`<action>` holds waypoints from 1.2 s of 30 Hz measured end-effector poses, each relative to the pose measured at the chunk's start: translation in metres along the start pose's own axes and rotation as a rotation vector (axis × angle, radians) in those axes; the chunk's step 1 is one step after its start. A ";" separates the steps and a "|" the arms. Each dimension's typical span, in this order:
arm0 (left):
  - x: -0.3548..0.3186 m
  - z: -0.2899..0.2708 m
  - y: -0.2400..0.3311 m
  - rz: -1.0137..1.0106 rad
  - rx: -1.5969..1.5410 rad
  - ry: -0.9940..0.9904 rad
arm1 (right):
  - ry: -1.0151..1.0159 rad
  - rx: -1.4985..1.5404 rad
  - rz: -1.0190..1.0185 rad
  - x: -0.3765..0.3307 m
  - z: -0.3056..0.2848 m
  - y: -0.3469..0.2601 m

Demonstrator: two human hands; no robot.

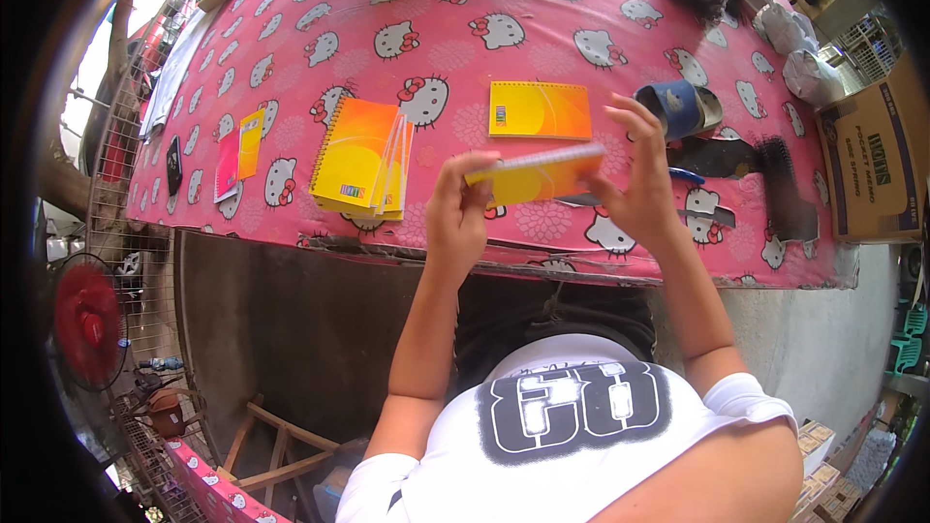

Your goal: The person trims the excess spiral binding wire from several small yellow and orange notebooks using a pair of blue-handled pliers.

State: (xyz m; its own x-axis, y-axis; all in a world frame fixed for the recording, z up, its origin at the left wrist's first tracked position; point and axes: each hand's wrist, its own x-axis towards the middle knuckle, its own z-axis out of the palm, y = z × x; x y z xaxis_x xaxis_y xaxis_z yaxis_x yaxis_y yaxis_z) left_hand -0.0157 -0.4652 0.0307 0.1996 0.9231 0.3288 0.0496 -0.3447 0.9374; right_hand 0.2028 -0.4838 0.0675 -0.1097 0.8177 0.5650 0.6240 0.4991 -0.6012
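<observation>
A yellow-orange spiral notebook (539,177) is held tilted above the near part of the table. My left hand (459,213) is closed on its left end, thumb against the cover. At the other end my right hand (642,184) has its fingers spread and raised, its thumb close to the notebook's corner; whether it touches is unclear. Just beyond lies another yellow-orange spiral notebook (540,110), flat on the table. To the left is a fanned stack of similar notebooks (355,150).
The table (436,44) has a pink cartoon-print cover, torn near its front edge. On the right are a blue round container (668,108), a blue pen (687,175), a dark brush (787,194) and a cardboard box (875,160). A pink booklet (227,165) and phone (174,167) lie left.
</observation>
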 end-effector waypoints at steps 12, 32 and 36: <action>-0.016 0.052 0.044 0.274 0.832 0.040 | -0.164 0.307 0.342 -0.064 0.027 0.010; -0.005 0.047 0.036 0.262 0.536 -0.042 | 0.193 -0.880 0.366 -0.049 -0.147 0.106; -0.005 0.047 0.033 0.267 0.495 -0.026 | -0.063 0.051 0.203 -0.044 -0.058 0.006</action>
State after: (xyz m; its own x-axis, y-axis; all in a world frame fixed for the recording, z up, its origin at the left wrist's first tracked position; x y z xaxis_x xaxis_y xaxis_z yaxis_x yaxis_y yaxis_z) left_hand 0.0314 -0.4890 0.0547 0.2925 0.7901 0.5387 0.4460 -0.6110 0.6540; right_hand 0.2565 -0.5335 0.0717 -0.0352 0.9183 0.3943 0.5985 0.3354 -0.7276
